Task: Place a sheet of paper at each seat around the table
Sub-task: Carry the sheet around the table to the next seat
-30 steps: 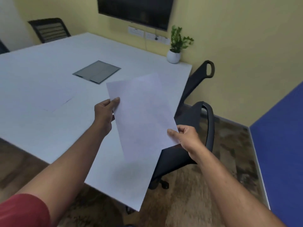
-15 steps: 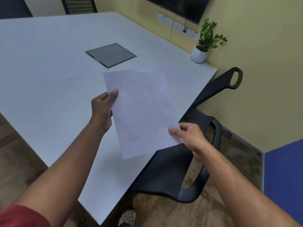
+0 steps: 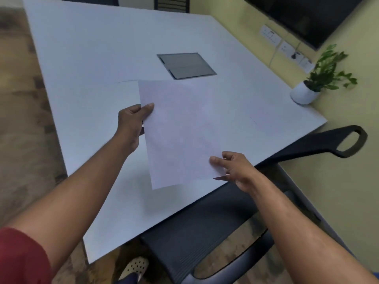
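A person leans over the wide white rectangular table (image 3: 82, 78) with a plain white sheet of paper (image 3: 180, 132) held above its top, over the near right edge. The left hand (image 3: 131, 124) grips the sheet's left edge, thumb lying on top and the other fingers curled underneath. The right hand (image 3: 233, 167) is at the sheet's lower right corner; its thumb presses on the top face and the fingers spread loosely beside and under the corner, so the corner looks pinched lightly. The sheet is tilted slightly, its long side running away from the person.

A second white sheet (image 3: 129, 91) lies flat on the table, partly hidden behind the held one's upper left corner. Beyond it a grey rectangular cover panel (image 3: 186, 65) sits flush in the tabletop. A small green plant in a round white pot (image 3: 303, 94) stands at the table's far right corner, near the yellow wall (image 3: 348, 181). A black mesh office chair (image 3: 205, 228) is tucked under the table's near right edge, its looped armrest rising beside the tabletop. The left arm wears a red sleeve (image 3: 20, 257).
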Tool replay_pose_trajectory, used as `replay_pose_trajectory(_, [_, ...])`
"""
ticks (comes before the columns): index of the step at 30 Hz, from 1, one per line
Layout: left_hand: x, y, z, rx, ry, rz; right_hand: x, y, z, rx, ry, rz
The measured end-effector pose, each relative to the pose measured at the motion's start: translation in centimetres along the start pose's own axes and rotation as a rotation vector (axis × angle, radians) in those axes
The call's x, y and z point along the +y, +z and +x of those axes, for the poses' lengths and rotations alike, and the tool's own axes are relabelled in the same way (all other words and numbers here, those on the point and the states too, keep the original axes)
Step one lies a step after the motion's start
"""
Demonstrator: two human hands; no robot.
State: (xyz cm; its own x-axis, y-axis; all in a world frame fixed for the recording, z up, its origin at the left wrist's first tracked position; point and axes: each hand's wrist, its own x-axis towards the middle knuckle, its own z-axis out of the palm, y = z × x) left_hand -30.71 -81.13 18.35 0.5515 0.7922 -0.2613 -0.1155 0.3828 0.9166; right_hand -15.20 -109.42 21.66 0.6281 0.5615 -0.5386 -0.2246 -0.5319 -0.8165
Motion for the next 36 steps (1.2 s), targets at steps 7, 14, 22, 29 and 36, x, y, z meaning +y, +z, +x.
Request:
replay_pose_trajectory(7, [1.2,1.3,-4.3,0.192,0.117,0.076,-1.4,-2.9,2.5,-0.265,-0.089,-0.066])
replay_pose_trajectory(14, [1.4,2.2,-5.5,0.288,0.149,0.155,-2.0,-4.9,5.8,-0.458,-0.065,-0.115])
replay_pose_trajectory(22, [-2.9,2.2,0.7,0.310,0.062,0.200,-0.1,-4.7,13.0,-0.460,0.052,-0.196])
replay_pose_trajectory(29, [-10.2,0.8,4.6,0.331,-0.125,0.189,3.6,-3.7,18.2,-0.467,0.121,-0.394])
replay_pose_trajectory(36, [-14.8,-0.5,6.0,0.326,-0.270,0.187,6.6,-3.1,24.2,-0.445,0.119,-0.503])
